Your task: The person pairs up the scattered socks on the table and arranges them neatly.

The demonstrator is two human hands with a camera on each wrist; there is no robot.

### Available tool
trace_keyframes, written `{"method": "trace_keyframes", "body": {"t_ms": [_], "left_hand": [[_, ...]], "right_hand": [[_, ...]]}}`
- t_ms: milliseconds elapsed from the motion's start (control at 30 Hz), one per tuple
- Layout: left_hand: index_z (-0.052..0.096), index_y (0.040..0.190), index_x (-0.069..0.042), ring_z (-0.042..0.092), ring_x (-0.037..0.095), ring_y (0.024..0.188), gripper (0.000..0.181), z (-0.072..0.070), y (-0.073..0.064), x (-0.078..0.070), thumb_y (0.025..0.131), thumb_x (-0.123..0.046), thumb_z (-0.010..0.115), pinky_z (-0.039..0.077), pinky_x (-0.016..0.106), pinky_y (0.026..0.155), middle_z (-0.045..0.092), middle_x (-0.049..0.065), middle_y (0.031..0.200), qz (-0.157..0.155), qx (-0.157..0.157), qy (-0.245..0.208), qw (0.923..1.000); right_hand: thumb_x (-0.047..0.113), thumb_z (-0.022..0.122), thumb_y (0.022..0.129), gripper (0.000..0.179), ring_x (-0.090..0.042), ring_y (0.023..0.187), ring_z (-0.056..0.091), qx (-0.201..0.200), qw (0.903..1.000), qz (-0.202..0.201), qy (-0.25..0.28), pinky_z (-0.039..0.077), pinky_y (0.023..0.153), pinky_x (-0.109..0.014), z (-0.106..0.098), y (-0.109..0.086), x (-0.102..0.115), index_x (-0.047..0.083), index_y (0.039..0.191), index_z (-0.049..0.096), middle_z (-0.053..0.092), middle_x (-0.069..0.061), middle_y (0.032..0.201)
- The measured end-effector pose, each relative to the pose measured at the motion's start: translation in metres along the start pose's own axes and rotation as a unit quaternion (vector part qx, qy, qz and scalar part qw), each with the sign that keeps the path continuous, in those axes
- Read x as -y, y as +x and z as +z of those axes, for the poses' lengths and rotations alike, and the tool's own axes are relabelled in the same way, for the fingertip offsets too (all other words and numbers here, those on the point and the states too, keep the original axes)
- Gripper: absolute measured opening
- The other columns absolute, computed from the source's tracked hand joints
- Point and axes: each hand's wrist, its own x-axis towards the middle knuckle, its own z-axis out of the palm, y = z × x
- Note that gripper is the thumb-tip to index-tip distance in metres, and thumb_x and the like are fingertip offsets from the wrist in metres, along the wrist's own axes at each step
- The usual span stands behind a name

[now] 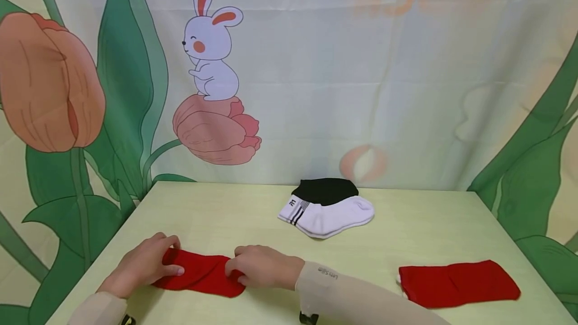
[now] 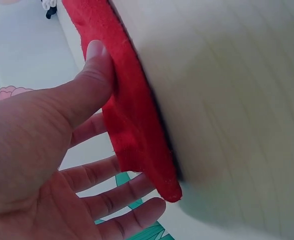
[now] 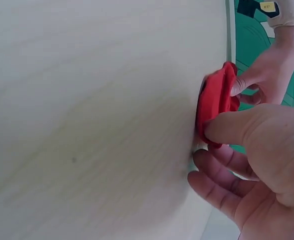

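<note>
A red sock (image 1: 203, 274) lies lengthwise on the table at the front left, with a slanting crease across its middle. My left hand (image 1: 146, 265) holds its left end. In the left wrist view the thumb (image 2: 94, 75) lies on top of the red cloth and the fingers reach along its far edge. At the other end my right hand (image 1: 262, 267) pinches the sock between thumb and forefinger. From the right wrist, the remaining fingers (image 3: 217, 190) are seen curled beside the cloth (image 3: 217, 100), close over the tabletop.
Another red sock (image 1: 460, 283) lies flat at the right, white showing at its left end. Toward the back, a white sock with black stripes (image 1: 334, 217) overlaps a black sock (image 1: 325, 191). Behind the table (image 1: 217, 214) hangs a printed curtain (image 1: 307, 89).
</note>
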Motion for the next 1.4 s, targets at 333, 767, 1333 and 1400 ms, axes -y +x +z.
{"method": "trace_keyframes", "body": {"t_ms": [333, 767, 1333, 1400], "left_hand": [[0.06, 0.097, -0.013, 0.05, 0.018, 0.08, 0.04, 0.002, -0.001, 0.003, 0.075, -0.024, 0.092, 0.048, 0.035, 0.065, 0.054, 0.003, 0.086, 0.016, -0.016, 0.005, 0.9997], [0.055, 0.091, -0.013, 0.052, 0.017, 0.071, 0.026, 0.003, 0.004, 0.004, 0.087, 0.004, 0.075, 0.047, 0.034, 0.063, 0.06, -0.001, 0.077, 0.026, -0.041, 0.007, 0.9988], [0.057, 0.096, -0.013, 0.049, 0.015, 0.067, 0.025, -0.01, 0.008, -0.015, 0.088, 0.001, 0.076, 0.043, 0.03, 0.057, 0.056, -0.004, 0.072, 0.074, -0.065, -0.009, 0.9951], [0.057, 0.096, -0.013, 0.049, 0.015, 0.067, 0.025, -0.012, 0.009, -0.019, 0.088, 0.001, 0.076, 0.043, 0.029, 0.057, 0.055, -0.004, 0.072, 0.08, -0.06, -0.016, 0.9948]], "right_hand": [[0.005, 0.069, 0.095, 0.03, -0.003, 0.085, 0.052, 0.008, 0.9992, -0.004, 0.038, 0.044, 0.074, -0.011, -0.002, 0.0, 0.005, 0.023, 0.12, 0.073, 0.059, 0.005, 0.101], [0.001, 0.068, 0.094, 0.031, -0.003, 0.087, 0.056, 0.002, 0.9989, 0.003, 0.046, 0.046, 0.08, -0.012, -0.011, -0.007, 0.001, 0.019, 0.119, 0.073, 0.069, 0.007, 0.104], [0.003, 0.066, 0.097, 0.03, -0.005, 0.098, 0.064, 0.024, 0.9969, 0.028, 0.07, 0.05, 0.089, -0.015, -0.024, -0.031, -0.014, 0.016, 0.123, 0.075, 0.073, 0.009, 0.114], [0.003, 0.065, 0.097, 0.03, -0.005, 0.098, 0.064, 0.018, 0.997, 0.034, 0.067, 0.05, 0.088, -0.016, -0.023, -0.037, -0.018, 0.016, 0.122, 0.075, 0.073, 0.008, 0.113]]}}
